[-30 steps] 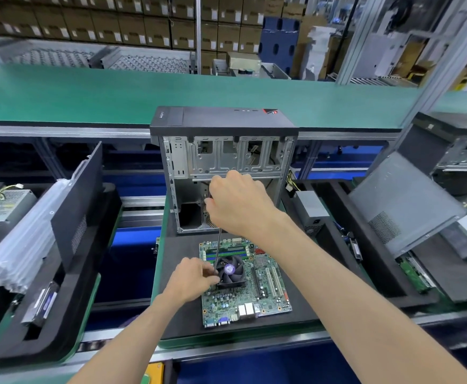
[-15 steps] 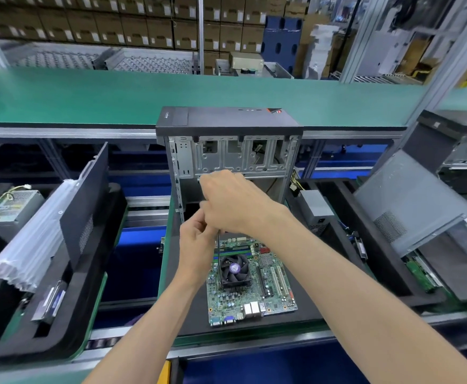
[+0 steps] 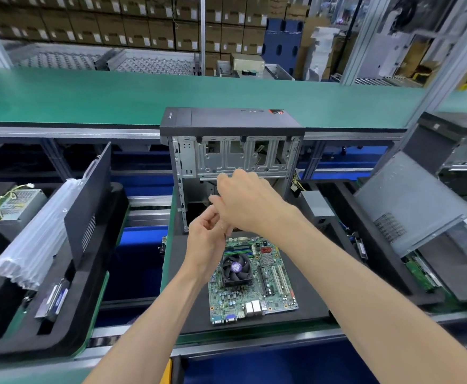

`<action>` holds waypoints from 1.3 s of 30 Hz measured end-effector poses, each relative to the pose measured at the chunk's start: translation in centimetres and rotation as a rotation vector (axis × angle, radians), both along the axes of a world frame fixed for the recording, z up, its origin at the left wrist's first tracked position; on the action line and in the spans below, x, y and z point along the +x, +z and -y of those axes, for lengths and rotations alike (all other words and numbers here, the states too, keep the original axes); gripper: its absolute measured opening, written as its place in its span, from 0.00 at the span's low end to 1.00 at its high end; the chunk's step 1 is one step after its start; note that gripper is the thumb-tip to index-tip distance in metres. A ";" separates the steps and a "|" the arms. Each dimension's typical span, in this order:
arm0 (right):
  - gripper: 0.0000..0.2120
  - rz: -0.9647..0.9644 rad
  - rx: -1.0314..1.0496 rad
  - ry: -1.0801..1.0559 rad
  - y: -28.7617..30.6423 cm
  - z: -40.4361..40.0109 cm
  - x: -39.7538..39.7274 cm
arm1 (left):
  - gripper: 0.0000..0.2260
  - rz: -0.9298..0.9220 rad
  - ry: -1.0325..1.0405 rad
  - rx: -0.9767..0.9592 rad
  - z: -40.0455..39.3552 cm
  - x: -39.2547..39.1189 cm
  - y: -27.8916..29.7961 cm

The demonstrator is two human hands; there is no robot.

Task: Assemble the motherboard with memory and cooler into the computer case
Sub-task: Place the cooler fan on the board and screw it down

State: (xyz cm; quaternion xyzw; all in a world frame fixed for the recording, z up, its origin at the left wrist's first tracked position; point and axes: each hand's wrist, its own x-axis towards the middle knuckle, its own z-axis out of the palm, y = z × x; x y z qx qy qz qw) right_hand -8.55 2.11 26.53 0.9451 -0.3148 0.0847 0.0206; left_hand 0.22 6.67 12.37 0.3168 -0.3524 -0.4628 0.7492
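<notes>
The green motherboard [image 3: 265, 289] lies flat on a black foam tray [image 3: 307, 297], with a black cooler fan [image 3: 236, 268] mounted on it and memory sticks at its far edge. Behind it the open computer case [image 3: 232, 153] stands upright, its bare metal interior facing me. My right hand [image 3: 250, 200] hovers in front of the case opening with its fingers curled. A thin dark rod [image 3: 225, 236] shows just below it. My left hand [image 3: 206, 239] is raised above the board's left edge, fingers curled up against the underside of my right hand. What the left fingers hold is hidden.
A green conveyor belt [image 3: 88, 92] runs behind the case. The left tray holds a black side panel [image 3: 88, 200], bagged white strips [image 3: 33, 245] and a power supply [image 3: 19, 203]. To the right are a grey panel [image 3: 409, 203], a small grey unit [image 3: 316, 203] and another case [image 3: 453, 145].
My left hand left the cooler and rose to meet my right hand. My right hand shifted slightly right and up in front of the case. The board stayed put.
</notes>
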 end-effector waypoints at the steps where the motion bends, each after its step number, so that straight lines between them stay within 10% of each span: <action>1: 0.13 0.001 0.000 0.005 0.1 0.1 0.0 | 0.10 0.000 -0.003 -0.003 0.1 0.0 0.0; 27: 0.11 -0.026 0.124 0.216 0.3 -0.4 -0.3 | 0.20 -0.096 -0.076 0.172 -0.3 0.9 0.3; 34: 0.12 0.033 -0.004 0.017 -0.3 -1.0 0.8 | 0.06 -0.071 -0.009 0.092 -0.7 0.4 0.4; 39: 0.10 0.062 0.023 0.064 -0.5 -0.2 0.0 | 0.21 0.064 0.042 0.126 -0.4 -0.2 0.8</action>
